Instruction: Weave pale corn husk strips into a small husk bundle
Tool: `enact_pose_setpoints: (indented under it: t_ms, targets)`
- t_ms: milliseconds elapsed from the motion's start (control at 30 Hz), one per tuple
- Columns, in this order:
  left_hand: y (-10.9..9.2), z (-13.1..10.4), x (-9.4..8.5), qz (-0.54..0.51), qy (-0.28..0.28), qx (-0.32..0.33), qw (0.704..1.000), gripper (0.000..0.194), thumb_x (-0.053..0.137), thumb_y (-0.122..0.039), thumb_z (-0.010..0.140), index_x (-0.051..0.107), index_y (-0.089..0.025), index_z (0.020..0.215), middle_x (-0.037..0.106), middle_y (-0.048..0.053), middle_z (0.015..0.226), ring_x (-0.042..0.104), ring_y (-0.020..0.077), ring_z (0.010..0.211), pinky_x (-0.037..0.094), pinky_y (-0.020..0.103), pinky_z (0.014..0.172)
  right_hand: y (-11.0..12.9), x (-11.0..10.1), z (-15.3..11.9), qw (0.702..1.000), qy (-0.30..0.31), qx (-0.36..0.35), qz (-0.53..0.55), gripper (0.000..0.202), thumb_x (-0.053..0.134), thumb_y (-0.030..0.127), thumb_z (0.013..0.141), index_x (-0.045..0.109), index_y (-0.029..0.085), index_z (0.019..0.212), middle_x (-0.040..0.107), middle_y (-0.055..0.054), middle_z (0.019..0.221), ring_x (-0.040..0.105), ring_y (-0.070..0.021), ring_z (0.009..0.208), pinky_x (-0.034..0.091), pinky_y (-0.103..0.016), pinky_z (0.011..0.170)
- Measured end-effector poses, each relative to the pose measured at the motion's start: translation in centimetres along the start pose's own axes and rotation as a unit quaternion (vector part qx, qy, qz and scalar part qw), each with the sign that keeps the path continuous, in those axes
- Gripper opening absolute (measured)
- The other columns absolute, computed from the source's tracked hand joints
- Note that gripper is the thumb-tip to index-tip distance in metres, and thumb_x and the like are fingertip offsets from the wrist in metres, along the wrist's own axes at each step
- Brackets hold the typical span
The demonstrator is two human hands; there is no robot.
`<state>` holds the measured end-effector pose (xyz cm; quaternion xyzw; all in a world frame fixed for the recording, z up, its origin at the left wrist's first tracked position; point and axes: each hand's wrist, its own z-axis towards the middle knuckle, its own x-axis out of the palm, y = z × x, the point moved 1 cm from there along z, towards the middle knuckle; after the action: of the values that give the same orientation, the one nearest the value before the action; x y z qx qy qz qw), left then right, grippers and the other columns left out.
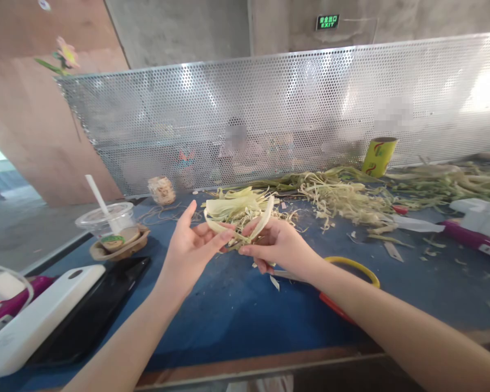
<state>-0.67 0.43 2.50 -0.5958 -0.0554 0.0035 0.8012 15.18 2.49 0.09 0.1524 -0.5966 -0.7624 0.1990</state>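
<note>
My left hand (198, 237) pinches one side of a pale husk strip (264, 216), thumb and fingers closed on it. On the other side, my right hand (280, 244) grips the same strip, which bends into a V with both ends sticking up. The fingertips of both hands partly hide where it crosses. Just behind the hands lies a pile of pale green husks (239, 202) and shreds. Scissors (353, 262) with yellow and red handles rest on the blue table (220, 321), partly covered by my right wrist.
At left are a plastic cup (112, 223) with a straw, a black phone (93, 310) and a white slab-like device (49, 316). A twine roll (161, 190), a yellow tube (379, 157) and heaped husk fibres (347, 201) stand before a perforated metal screen (269, 114). Purple power strips (469, 238) flank the table.
</note>
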Motion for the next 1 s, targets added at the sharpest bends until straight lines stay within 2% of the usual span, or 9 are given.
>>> enact_pose_setpoints:
  t_ms: [100, 300, 500, 633, 700, 800, 867, 933, 1000]
  targets:
    - [-0.06, -0.25, 0.27, 0.014, 0.028, -0.025, 0.999, 0.112, 0.076, -0.026, 0.061, -0.001, -0.011, 0.142, 0.071, 0.005, 0.074, 0.066, 0.0198, 0.072, 0.050, 0.024, 0.057, 0.06, -0.12, -0.02, 1.000, -0.007, -0.005, 0.010, 0.024, 0.070, 0.026, 0.068, 0.052, 0.018, 0.081, 0.051, 0.009, 0.042, 0.047, -0.0056, 0.032, 0.038, -0.015, 0.031]
    - [-0.13, -0.78, 0.29, 0.067, 0.076, -0.037, 0.994, 0.113, 0.075, -0.014, 0.060, -0.002, -0.016, 0.143, 0.066, -0.005, 0.059, 0.064, 0.0133, 0.061, 0.051, 0.026, 0.066, 0.17, -0.28, 0.08, 0.999, -0.022, -0.031, 0.014, 0.022, 0.069, 0.029, 0.069, 0.052, 0.017, 0.077, 0.052, 0.008, 0.050, 0.047, -0.0039, 0.035, 0.039, -0.016, 0.035]
    - [-0.26, -0.92, 0.35, 0.050, 0.055, -0.041, 0.996, 0.114, 0.077, -0.012, 0.057, 0.001, -0.015, 0.142, 0.065, -0.006, 0.055, 0.063, 0.0112, 0.057, 0.050, 0.021, 0.062, 0.03, -0.23, 0.30, 0.995, -0.036, -0.043, 0.078, 0.021, 0.068, 0.031, 0.069, 0.053, 0.016, 0.070, 0.055, 0.006, 0.056, 0.044, -0.0027, 0.034, 0.036, -0.017, 0.035]
    - [0.06, -0.76, 0.48, 0.010, 0.028, -0.038, 0.999, 0.114, 0.077, -0.011, 0.057, 0.001, -0.016, 0.142, 0.068, -0.003, 0.063, 0.063, 0.0112, 0.058, 0.050, 0.022, 0.061, -0.47, -0.46, 0.48, 0.993, 0.003, -0.026, 0.119, 0.023, 0.064, 0.038, 0.074, 0.056, 0.016, 0.076, 0.062, 0.002, 0.066, 0.048, -0.0041, 0.039, 0.037, -0.018, 0.038]
    - [0.25, -0.58, 0.53, -0.030, 0.026, -0.062, 0.997, 0.103, 0.076, -0.014, 0.060, 0.012, -0.014, 0.140, 0.069, 0.001, 0.073, 0.062, 0.0112, 0.059, 0.049, 0.021, 0.056, -0.60, -0.54, 0.52, 0.991, 0.012, -0.028, 0.132, 0.026, 0.061, 0.041, 0.077, 0.058, 0.016, 0.081, 0.061, 0.001, 0.066, 0.047, -0.0043, 0.041, 0.037, -0.019, 0.040]
    - [0.37, -0.38, 0.65, -0.074, 0.050, -0.098, 0.991, 0.076, 0.073, -0.018, 0.065, 0.035, -0.008, 0.130, 0.065, 0.002, 0.073, 0.056, 0.0084, 0.054, 0.044, 0.018, 0.047, -0.45, -0.57, 0.50, 0.991, -0.005, -0.035, 0.125, 0.025, 0.064, 0.040, 0.075, 0.061, 0.015, 0.079, 0.052, 0.005, 0.052, 0.044, -0.0045, 0.042, 0.035, -0.019, 0.042]
    - [0.31, -0.39, 0.66, -0.081, 0.020, -0.065, 0.994, 0.079, 0.073, -0.014, 0.063, 0.034, -0.011, 0.131, 0.065, 0.000, 0.074, 0.055, 0.0065, 0.051, 0.043, 0.017, 0.045, -0.25, -0.55, 0.48, 0.993, -0.024, -0.030, 0.112, 0.024, 0.065, 0.038, 0.073, 0.061, 0.015, 0.072, 0.047, 0.007, 0.045, 0.042, -0.0045, 0.040, 0.035, -0.018, 0.041]
    - [0.17, -0.56, 0.71, -0.071, -0.027, 0.002, 0.997, 0.095, 0.074, -0.010, 0.061, 0.021, -0.019, 0.139, 0.068, 0.000, 0.082, 0.056, 0.0063, 0.049, 0.044, 0.017, 0.045, -0.11, -0.48, 0.46, 0.994, -0.033, -0.025, 0.103, 0.023, 0.066, 0.037, 0.073, 0.061, 0.015, 0.071, 0.047, 0.007, 0.044, 0.040, -0.0041, 0.039, 0.034, -0.018, 0.040]
    - [0.04, -0.83, 0.84, -0.041, -0.034, 0.054, 0.997, 0.104, 0.073, -0.011, 0.062, 0.008, -0.024, 0.142, 0.070, 0.002, 0.086, 0.058, 0.0080, 0.048, 0.047, 0.019, 0.046, -0.10, -0.38, 0.47, 0.994, -0.028, -0.027, 0.104, 0.020, 0.067, 0.034, 0.071, 0.063, 0.015, 0.076, 0.051, 0.007, 0.048, 0.043, -0.0041, 0.040, 0.037, -0.018, 0.041]
